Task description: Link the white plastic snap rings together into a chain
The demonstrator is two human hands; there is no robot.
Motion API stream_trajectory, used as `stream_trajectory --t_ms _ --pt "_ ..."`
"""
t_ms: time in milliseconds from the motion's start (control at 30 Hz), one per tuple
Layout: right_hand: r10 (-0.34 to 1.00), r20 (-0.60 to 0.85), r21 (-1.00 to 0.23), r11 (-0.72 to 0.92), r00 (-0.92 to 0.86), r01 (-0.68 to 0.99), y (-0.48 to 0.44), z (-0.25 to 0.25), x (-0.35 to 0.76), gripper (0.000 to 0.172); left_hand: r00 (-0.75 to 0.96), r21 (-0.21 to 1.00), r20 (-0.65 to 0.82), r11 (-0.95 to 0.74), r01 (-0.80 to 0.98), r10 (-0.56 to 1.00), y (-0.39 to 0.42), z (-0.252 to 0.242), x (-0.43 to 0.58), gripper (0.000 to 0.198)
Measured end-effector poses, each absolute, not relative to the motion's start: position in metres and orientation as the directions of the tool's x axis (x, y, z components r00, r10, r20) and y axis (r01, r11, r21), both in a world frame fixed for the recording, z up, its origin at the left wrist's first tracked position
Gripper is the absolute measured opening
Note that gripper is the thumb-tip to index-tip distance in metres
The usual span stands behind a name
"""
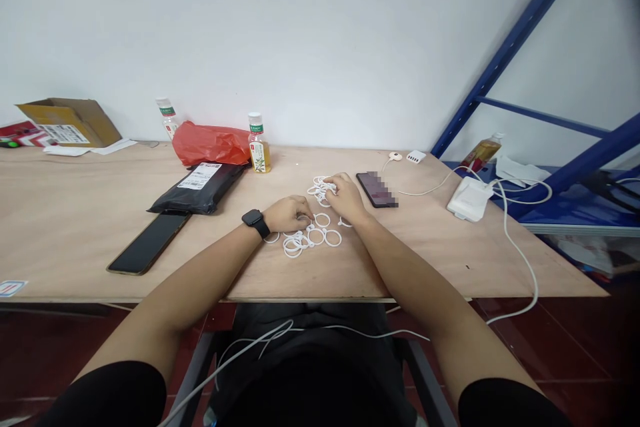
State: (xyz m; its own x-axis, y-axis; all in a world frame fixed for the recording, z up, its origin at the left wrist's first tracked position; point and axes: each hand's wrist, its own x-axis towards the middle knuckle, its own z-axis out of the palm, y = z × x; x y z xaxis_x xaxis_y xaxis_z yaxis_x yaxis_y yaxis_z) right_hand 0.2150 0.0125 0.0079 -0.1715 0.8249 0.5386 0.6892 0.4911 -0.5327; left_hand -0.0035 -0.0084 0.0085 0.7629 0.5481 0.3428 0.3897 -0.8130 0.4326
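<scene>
White plastic rings with small eyelets, like curtain rings, lie on the wooden table [415, 253] in two groups. My left hand [287, 215], with a black watch at the wrist, is over the nearer group [296, 241]. Its thumb and fingertips are pinched together at a white ring there, partly hidden by the hand. My right hand [349, 199] reaches to the farther pile [316, 189], its fingers curled onto a ring at the pile's right side. Single rings lie between the hands, and another ring [345, 222] shows partly beside my right wrist.
Right of the hands lies a phone [373, 189]; a larger phone [149, 242] is at left. Behind are a black parcel [213, 190], a red bag [210, 141] and a drink bottle [259, 147]. A white charger [469, 199] with cables sits near the blue rack [515, 103].
</scene>
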Motion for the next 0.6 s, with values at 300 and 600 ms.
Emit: stream_trajectory --t_ms 300,600 --pt "0.742 0.319 -0.497 0.661 -0.590 0.563 0.002 0.010 0.207 0.034 0.742 0.409 0.294 -0.781 0.473 0.603 -0.006 0.009 -0.006 0.010" --pt "0.751 0.279 -0.405 0.657 -0.599 0.636 0.002 0.008 0.206 0.016 0.670 0.403 0.358 -0.755 0.518 0.651 -0.003 0.008 -0.010 0.010"
